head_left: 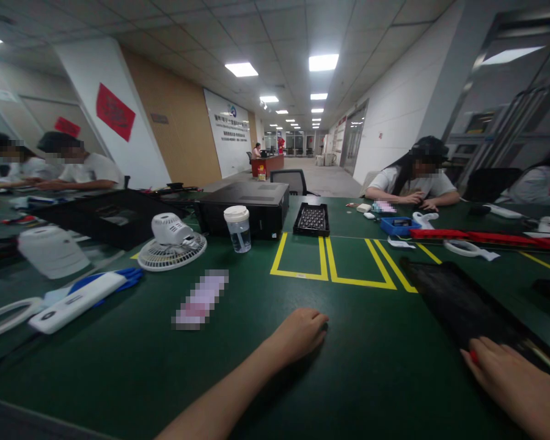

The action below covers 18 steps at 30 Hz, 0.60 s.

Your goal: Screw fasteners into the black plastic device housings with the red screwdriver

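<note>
My left hand (300, 333) rests on the green table (357, 366) with its fingers curled under, and nothing shows in it. My right hand (516, 379) lies at the near end of a flat black tray (458, 299). Its fingers are closed around a small red thing (473, 357) that I cannot make out. Yellow taped rectangles (330, 263) mark the table just beyond my hands. A black tray of round parts (311, 220) stands behind them.
A black box (247, 211), a lidded clear cup (238, 229) and a small white fan (172, 244) stand at centre left. A white device (77, 299) lies nearer. Other people sit at the left and right. A blue bin (399, 226) and red strip (486, 238) lie right.
</note>
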Tool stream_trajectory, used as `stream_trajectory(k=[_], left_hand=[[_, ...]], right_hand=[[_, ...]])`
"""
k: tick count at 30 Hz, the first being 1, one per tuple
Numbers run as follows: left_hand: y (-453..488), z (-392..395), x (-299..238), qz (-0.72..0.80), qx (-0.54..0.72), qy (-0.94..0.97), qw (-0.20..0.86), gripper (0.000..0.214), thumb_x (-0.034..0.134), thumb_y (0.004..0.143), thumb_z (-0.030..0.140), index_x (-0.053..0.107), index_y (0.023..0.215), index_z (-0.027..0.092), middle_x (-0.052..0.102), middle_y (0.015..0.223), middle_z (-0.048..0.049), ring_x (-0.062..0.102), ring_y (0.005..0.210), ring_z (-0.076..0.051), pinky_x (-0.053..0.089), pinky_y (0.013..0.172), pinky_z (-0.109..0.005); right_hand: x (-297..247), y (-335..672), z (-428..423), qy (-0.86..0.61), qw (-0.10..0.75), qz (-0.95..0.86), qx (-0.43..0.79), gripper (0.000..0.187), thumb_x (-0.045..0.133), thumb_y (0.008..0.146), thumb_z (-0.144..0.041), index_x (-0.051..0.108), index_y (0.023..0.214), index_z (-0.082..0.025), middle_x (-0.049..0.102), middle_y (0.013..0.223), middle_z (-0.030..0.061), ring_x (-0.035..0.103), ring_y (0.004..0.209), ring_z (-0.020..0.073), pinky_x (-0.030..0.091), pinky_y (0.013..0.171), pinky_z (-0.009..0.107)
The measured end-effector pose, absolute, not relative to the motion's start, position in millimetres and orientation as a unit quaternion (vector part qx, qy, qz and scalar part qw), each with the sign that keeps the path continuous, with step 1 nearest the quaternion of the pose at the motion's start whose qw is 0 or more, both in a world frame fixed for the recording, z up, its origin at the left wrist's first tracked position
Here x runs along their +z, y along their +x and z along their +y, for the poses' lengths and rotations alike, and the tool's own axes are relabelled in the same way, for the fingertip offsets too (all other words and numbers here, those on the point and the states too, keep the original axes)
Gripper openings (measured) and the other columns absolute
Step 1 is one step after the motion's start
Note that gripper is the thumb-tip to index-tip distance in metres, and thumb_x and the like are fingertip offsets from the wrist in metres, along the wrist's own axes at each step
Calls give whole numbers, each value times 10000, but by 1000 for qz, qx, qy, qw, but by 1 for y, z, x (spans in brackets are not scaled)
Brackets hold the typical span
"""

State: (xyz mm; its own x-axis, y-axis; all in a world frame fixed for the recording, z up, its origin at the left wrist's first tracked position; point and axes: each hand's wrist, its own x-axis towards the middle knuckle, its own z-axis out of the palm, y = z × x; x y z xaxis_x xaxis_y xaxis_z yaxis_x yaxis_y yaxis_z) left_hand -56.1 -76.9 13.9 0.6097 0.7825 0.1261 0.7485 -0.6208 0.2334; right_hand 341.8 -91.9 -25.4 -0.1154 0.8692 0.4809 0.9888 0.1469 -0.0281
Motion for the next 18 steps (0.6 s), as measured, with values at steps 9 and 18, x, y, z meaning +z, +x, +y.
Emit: stream_trajectory(k=[9,18], left_hand=[[-51,-78,15,426,118,894,77,329,365,883,282,479,1169,167,597,1041,-94,549,960,-176,442,832,-322],[-49,-72,0,465,145,871,60,305,406,854,288,527,1114,185,611,1021,-70,553,942,-175,427,849,-301]], right_hand=[[-12,240,-99,-599,95,-784,-135,210,408,790,-316,573,718,-208,618,804,107,595,730,251,486,617,384],[26,152,-97,-553,35,-832,16,270,379,834,-318,601,791,-169,646,819,93,628,744,235,444,634,321]])
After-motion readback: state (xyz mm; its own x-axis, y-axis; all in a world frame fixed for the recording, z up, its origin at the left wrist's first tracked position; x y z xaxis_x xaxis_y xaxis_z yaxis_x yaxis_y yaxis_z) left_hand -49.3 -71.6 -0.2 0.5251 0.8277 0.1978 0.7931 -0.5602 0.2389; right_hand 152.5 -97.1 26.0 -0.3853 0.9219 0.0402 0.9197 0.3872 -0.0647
